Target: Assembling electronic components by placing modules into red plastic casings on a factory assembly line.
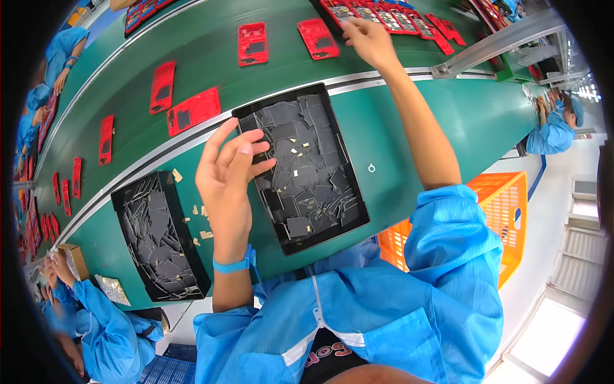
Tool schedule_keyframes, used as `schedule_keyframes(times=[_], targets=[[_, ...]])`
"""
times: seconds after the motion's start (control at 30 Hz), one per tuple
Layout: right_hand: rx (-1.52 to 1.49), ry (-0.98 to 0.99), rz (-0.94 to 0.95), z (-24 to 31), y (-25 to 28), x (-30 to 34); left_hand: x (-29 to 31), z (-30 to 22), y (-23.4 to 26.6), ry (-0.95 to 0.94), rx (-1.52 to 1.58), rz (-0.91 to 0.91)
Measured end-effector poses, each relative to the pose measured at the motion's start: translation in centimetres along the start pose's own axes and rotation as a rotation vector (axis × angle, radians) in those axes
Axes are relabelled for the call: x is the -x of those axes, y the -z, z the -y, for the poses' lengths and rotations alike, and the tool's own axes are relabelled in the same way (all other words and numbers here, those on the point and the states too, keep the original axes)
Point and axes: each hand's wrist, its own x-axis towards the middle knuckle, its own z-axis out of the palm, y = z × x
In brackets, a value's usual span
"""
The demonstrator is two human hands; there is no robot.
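Note:
My left hand (225, 176) hovers over the left edge of a black tray (359, 192) filled with thin dark grey sheet pieces (297, 153). Its fingers are spread and bent, and no object shows between them. My right hand (369, 45) reaches across the conveyor at the far side, beside a row of red phone frames (400, 20) with metallic parts in them. Its fingers are bent, with gaps between them, and nothing is visibly held. Closest to that hand on the belt lies a single red frame (318, 40); another red frame (252, 45) is left of it.
A second black tray (192, 256) of dark pieces stands at the left, with small tan scraps (206, 235) beside it. A white ring (371, 168) lies right of the middle tray. An orange crate (505, 205) is at the right. Co-workers in blue sit at both sides.

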Motion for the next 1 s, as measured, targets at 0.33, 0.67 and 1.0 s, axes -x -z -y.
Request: schedule_keyframes(times=[0.33,0.67,1.0], targets=[[0.619,0.116,-0.142,-4.9,5.1,3.1,-0.2,0.6,-0.3,0.060,-0.054,0.058],[0.653,-0.018,0.080,-0.2,6.7,3.9,-0.2,0.5,0.2,0.057,-0.053,0.031],[0.875,-0.055,0.213,0.9,3.1,2.0,-0.4,0.8,1.4,0.056,-0.022,0.031]])
